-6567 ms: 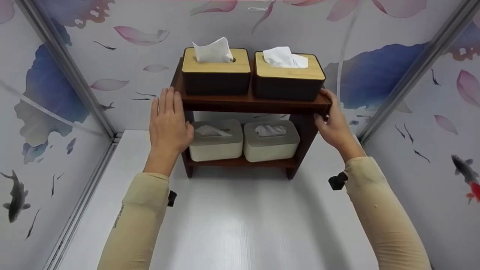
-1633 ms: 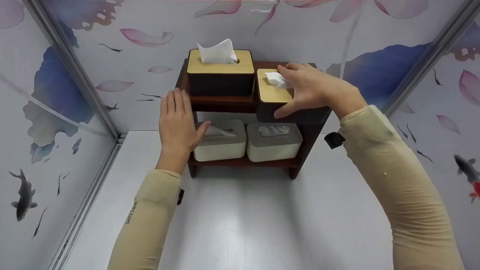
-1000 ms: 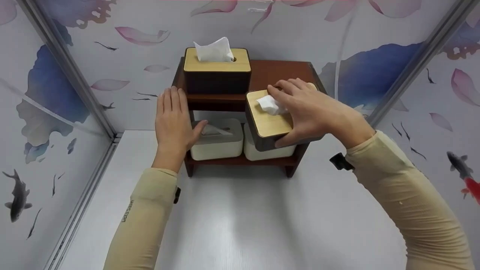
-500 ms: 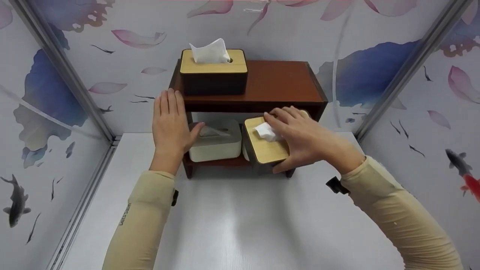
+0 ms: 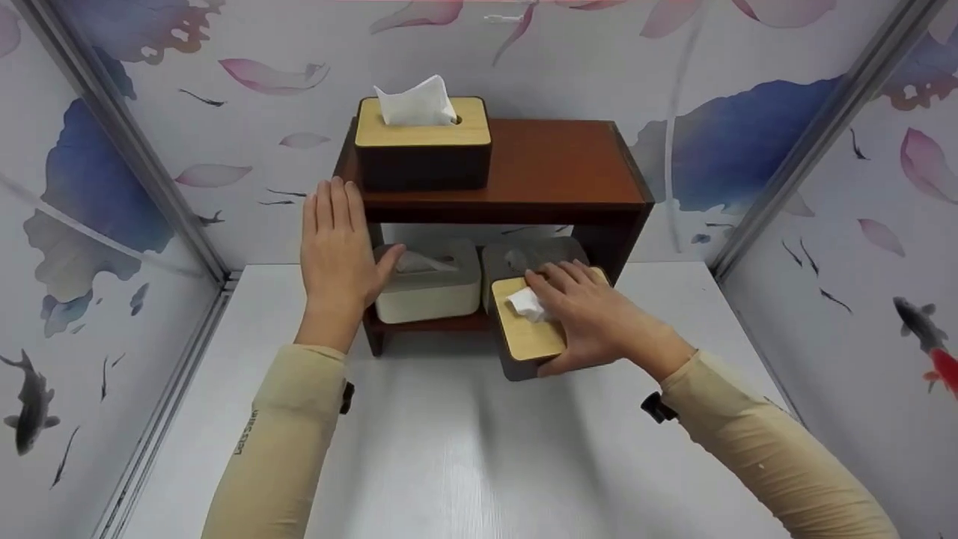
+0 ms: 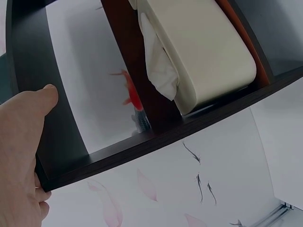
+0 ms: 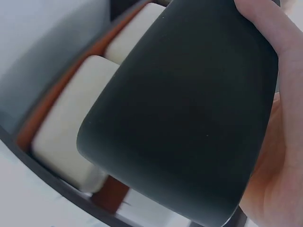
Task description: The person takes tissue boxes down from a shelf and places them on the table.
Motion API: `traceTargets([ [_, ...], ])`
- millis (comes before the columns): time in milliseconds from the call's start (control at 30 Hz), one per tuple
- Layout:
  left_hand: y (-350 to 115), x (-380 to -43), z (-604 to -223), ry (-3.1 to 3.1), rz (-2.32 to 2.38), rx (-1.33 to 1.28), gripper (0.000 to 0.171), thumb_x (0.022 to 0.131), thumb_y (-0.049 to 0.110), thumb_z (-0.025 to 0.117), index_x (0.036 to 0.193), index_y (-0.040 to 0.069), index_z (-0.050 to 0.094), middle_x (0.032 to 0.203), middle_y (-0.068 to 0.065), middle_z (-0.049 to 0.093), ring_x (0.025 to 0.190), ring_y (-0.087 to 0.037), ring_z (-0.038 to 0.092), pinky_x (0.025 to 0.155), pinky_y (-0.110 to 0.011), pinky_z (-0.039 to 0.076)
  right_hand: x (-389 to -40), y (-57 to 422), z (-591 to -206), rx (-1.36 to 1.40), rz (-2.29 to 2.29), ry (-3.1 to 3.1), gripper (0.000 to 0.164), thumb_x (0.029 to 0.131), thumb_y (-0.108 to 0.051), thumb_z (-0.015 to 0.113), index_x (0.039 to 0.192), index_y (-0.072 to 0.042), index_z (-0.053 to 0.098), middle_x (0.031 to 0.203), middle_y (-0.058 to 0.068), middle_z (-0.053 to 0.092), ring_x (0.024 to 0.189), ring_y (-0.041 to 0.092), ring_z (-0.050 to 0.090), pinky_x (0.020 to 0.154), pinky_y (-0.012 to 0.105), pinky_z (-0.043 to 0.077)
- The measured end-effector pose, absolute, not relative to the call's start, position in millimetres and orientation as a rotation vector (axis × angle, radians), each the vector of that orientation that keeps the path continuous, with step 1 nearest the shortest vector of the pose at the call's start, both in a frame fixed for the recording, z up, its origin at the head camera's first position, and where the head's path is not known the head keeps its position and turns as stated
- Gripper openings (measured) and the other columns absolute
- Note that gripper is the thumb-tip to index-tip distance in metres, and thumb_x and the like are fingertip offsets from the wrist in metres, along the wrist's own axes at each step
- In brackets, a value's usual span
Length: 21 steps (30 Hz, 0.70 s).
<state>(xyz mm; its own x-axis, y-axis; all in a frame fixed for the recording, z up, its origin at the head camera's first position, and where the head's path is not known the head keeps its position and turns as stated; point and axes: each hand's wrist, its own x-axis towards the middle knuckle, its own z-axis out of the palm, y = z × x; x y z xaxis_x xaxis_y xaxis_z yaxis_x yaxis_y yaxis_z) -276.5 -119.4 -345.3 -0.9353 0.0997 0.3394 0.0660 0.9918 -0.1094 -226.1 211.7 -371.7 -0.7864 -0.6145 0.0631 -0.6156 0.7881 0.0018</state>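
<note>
My right hand point(image 5: 591, 318) grips a black tissue box point(image 5: 528, 337) with a light wooden lid, thumb near, fingers far. A white tissue sticks out of its lid. The box hangs in front of the lower shelf; its dark wall point(image 7: 180, 113) fills much of the right wrist view. My left hand point(image 5: 337, 254) lies along the left side of a reddish-brown two-tier shelf point(image 5: 569, 168), fingers straight, thumb spread toward the front. On the top tier, at the left, stands a matching black tissue box point(image 5: 423, 166).
Two cream tissue boxes with grey lids sit on the lower tier: the left box point(image 5: 428, 301) shows mostly, the right box point(image 5: 540, 250) is partly hidden. A white table point(image 5: 434, 464) extends in front. Patterned panels point(image 5: 247, 135) enclose the back and sides.
My right hand has left the shelf's right end, taken the black tissue box from the top tier and brought it down and forward. My left hand stays at the left side, thumb spread wider.
</note>
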Motion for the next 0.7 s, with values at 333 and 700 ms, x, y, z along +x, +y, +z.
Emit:
traceTargets([
  [333,-119,-277,-346,-2.774,0.128,-0.115,0.105,0.092,0.069,0.042,0.154,-0.004,0.0,0.162,-0.024,0.007,0.152,-0.037,0.006,0.126,-0.045,0.004,-226,222,-418,1.001,0.035,-2.941,0.123,0.06,-0.074,0.074,0.153,-0.007,0.028,0.15,0.019,0.04,0.138,0.04,0.038,0.113,0.059,0.031],
  [700,-120,-278,-348,-2.753,0.107,-0.12,0.104,0.092,0.068,0.043,0.154,-0.004,0.001,0.162,-0.024,0.008,0.152,-0.037,0.006,0.126,-0.045,0.004,-223,247,-473,0.971,0.051,-2.974,0.125,0.059,-0.076,0.073,0.153,-0.006,0.028,0.149,0.02,0.041,0.137,0.04,0.039,0.115,0.059,0.029],
])
